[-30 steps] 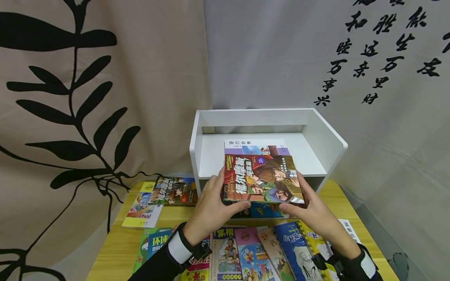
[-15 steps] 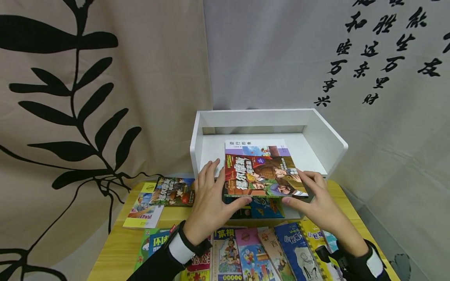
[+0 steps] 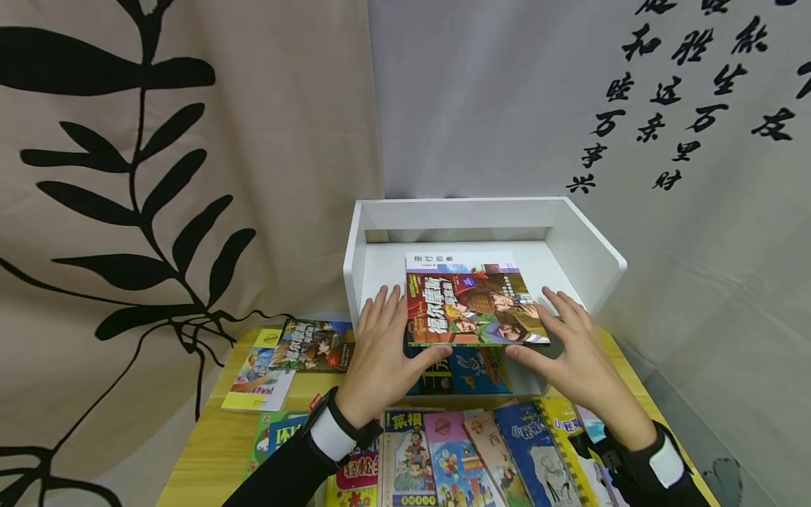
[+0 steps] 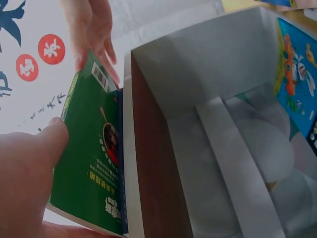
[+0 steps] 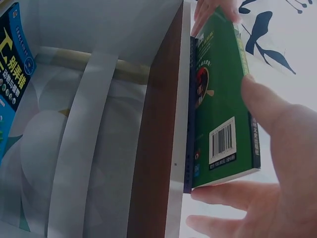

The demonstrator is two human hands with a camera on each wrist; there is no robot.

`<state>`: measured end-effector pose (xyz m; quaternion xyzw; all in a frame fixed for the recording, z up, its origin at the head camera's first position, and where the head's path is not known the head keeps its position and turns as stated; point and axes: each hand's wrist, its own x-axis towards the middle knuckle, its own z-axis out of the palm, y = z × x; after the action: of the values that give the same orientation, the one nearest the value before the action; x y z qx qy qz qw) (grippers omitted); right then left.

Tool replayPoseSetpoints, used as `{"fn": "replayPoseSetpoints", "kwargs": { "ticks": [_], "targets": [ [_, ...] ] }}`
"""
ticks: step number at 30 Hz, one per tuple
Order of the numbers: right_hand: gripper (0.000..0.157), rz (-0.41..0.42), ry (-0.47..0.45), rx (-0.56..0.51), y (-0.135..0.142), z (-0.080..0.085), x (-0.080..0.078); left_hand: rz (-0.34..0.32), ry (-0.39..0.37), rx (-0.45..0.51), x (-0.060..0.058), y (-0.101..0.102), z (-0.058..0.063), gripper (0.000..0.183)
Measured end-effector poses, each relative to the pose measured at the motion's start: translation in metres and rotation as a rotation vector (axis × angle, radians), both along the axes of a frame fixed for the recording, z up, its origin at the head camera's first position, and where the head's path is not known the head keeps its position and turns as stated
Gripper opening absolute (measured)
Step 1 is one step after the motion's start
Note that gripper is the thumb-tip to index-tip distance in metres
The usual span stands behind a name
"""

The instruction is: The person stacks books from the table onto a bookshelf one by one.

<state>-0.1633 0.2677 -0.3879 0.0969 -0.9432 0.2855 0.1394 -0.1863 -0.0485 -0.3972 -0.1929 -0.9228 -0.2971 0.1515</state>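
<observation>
A comic-style book (image 3: 475, 310) with a brown and red illustrated cover lies on the white shelf's upper level, over a book with a white and purple cover (image 3: 456, 263). My left hand (image 3: 383, 352) rests along its left side, fingers fairly straight and thumb at the front edge. On the right side, my right hand (image 3: 573, 352) has spread fingers, its thumb near the front corner. The wrist views show the book's green back cover (image 4: 89, 148) overhanging the shelf front, with my right thumb and finger (image 5: 223, 193) touching its edges.
The white shelf (image 3: 462, 205) stands at the table's back; its lower compartment holds blue books (image 3: 479, 373). Several books, including a blue one (image 3: 532, 451), line the table's front. A yellow-white book (image 3: 260, 380) and a dark comic book (image 3: 310, 345) lie left.
The brown and red book has slid back, covering more of the white and purple one. Both hands have loosened, their fingers straightening and spreading along its sides.
</observation>
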Motion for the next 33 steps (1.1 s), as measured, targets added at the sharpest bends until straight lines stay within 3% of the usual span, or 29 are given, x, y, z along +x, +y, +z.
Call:
{"fn": "replayPoseSetpoints", "kwargs": {
  "ticks": [14,33],
  "targets": [
    [0.096,0.030,0.064,0.036,0.003,-0.005,-0.017,0.018,0.033,-0.001,-0.017,0.007,0.002,0.111],
    [0.099,0.031,0.035,0.077,-0.002,-0.001,-0.040,0.066,0.042,-0.017,-0.035,0.011,0.000,0.104]
  ]
}}
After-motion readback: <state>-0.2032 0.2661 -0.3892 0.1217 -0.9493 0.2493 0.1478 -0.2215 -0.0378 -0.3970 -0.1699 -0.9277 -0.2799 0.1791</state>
